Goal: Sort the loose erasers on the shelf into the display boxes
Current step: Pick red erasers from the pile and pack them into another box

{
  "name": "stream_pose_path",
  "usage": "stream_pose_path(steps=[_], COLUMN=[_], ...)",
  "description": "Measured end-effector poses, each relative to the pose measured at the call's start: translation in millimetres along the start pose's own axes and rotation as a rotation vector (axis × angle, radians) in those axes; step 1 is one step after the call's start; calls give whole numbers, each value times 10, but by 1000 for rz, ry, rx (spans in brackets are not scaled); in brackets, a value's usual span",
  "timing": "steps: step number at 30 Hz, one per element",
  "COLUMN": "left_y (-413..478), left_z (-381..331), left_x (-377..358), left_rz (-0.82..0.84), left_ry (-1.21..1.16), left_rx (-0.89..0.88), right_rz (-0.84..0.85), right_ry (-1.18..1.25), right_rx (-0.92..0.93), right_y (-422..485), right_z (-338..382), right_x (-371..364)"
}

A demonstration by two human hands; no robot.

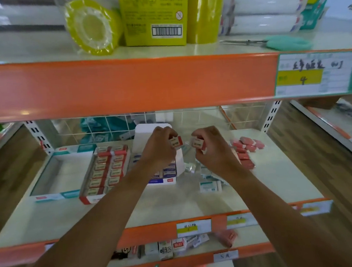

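Hands meet above the middle shelf (155, 204), near each other but not touching, and each one is curled round an eraser. The left hand (160, 144) pinches a red-and-white eraser (176, 142) at its fingertips, and the right hand (213, 146) grips a second eraser (198, 143) of the same kind, the two pieces just beside one another in the air. Below and left of them stands the red display box (105, 170), packed with two rows of matching erasers. Further left sits a teal-and-white display box (54, 174) with its floor bare. Under the left wrist a blue-and-white display box (166, 175) shows a few white erasers, with its white lid flap standing up behind the hands. Loose pink erasers (245, 149) lie heaped on the shelf to the right of the right hand, and loose teal-and-white erasers (209, 186) lie scattered nearer the front edge under the right forearm. On the shelf above, rolls of yellow tape (93, 27) stand beside a yellow carton, and teal-handled scissors (285, 41) lie flat near the orange edge.
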State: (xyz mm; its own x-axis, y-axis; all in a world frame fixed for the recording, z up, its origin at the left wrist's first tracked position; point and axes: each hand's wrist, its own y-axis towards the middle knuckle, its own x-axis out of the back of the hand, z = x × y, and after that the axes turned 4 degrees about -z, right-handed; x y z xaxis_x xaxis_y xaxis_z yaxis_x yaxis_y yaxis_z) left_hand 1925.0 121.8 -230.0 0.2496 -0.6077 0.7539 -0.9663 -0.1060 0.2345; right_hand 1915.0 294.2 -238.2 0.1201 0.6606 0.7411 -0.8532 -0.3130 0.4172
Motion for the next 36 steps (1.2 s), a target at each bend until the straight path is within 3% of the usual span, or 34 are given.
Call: stream_pose_path(steps=[6,17,36], left_y=[-98,-255,-291], left_z=[219,761,1534], left_x=[253,720,1180], left_rz=[-6,-54,18], left_ry=[35,89,142], left_rx=[7,55,86], right_rz=[38,109,122], right_ry=[-17,-77,-42], right_rx=[-3,176,145], right_y=[90,242,424], right_z=[222,759,1410], right_x=[-162,-699,-1372])
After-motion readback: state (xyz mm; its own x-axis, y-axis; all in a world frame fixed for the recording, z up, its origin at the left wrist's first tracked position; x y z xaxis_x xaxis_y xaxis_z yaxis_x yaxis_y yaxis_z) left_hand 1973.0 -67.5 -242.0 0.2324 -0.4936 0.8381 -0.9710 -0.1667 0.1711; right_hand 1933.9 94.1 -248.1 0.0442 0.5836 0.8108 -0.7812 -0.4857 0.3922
